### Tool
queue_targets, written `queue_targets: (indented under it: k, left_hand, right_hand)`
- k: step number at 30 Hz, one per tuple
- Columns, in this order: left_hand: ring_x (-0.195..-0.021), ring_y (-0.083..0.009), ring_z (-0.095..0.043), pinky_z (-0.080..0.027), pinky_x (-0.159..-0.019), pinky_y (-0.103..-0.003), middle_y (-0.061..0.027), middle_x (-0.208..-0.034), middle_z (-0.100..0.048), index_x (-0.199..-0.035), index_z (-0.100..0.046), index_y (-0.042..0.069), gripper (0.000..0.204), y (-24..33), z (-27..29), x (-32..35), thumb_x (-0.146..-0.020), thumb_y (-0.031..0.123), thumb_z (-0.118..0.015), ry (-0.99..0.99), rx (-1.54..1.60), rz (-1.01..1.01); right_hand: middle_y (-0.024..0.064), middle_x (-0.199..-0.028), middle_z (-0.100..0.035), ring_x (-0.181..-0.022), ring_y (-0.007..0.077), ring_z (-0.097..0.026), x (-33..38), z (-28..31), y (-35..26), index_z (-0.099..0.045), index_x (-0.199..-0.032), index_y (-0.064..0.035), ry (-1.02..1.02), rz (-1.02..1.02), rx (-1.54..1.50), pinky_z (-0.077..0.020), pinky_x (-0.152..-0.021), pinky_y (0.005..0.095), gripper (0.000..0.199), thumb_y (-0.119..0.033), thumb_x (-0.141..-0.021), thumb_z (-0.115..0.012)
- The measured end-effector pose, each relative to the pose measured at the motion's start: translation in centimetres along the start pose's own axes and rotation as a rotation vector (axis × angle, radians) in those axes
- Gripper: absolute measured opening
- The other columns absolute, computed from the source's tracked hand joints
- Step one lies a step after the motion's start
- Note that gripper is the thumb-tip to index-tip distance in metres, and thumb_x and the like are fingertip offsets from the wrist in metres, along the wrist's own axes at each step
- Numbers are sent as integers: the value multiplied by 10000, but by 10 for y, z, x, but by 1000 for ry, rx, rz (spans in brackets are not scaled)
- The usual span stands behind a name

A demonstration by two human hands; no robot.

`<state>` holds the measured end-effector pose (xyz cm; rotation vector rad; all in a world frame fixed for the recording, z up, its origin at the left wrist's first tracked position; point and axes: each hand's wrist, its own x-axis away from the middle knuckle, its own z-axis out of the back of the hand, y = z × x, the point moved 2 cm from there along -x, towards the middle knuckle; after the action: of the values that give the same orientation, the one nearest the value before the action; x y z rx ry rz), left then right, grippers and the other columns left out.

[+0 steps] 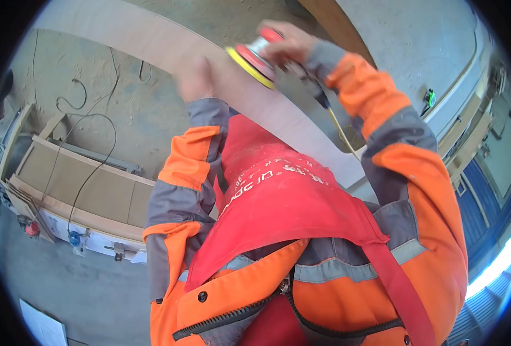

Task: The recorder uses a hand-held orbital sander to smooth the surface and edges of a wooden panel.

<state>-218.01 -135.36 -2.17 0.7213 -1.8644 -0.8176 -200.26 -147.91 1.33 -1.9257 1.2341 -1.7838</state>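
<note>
My right hand [290, 43] is wrapped round the body of a round hand sander [254, 56], red and silver with a yellow pad rim. The sander is tilted at the far edge of a long pale wooden board [123, 36]; whether its pad touches the board, I cannot tell. The board runs slantwise from the upper left to the lower right, in front of my red apron. Against the board, left of the sander, is my left hand [195, 81], smeared by motion so its fingers do not show clearly.
A hose [343, 134] trails from the sander toward my right arm. Dark cables [116, 124] lie over the dusty floor and a low wooden frame [88, 181] at left. A brown curved panel [339, 29] stands beyond the sander. Long boards [468, 124] are at right.
</note>
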Motion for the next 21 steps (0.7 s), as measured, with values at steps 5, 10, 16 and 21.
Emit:
queue_targets:
  k: [5,10,16,21]
  left_hand:
    - [-883,-150,-595,-486,-797,-286,-69,-1030,-632,-1133,-560,2,354,-6,20,-5,-844,153,-696,125,-100,1]
    - [-908,-141,-589,-470,-823,-283,-58,-1041,-634,-1141,-561,3,355,-2,9,-3,-851,165,-690,95,-105,-36]
    - [-911,-136,-589,-463,-839,-279,-56,-1037,-645,-1121,-577,-7,311,-1,10,-6,-869,151,-667,108,-163,-18]
    - [-899,-131,-592,-468,-829,-276,-53,-1026,-653,-1101,-587,-15,296,5,6,-10,-873,157,-664,137,-109,-48]
  right_hand:
    - [27,-756,-494,-567,100,-512,68,9,73,-495,-990,-71,35,-97,126,-438,-497,261,410,-257,-690,-704]
    - [30,-753,-516,-632,102,-513,24,2,21,-502,-941,-55,44,-77,41,-418,-520,271,371,-223,-679,-704]
    - [30,-737,-512,-585,103,-506,-12,-9,-24,-482,-995,-57,32,-98,16,-421,-500,264,404,-220,-691,-691]
    - [44,-729,-526,-540,119,-522,53,9,47,-467,-1051,-63,23,-223,50,-445,-478,257,426,-230,-710,-661]
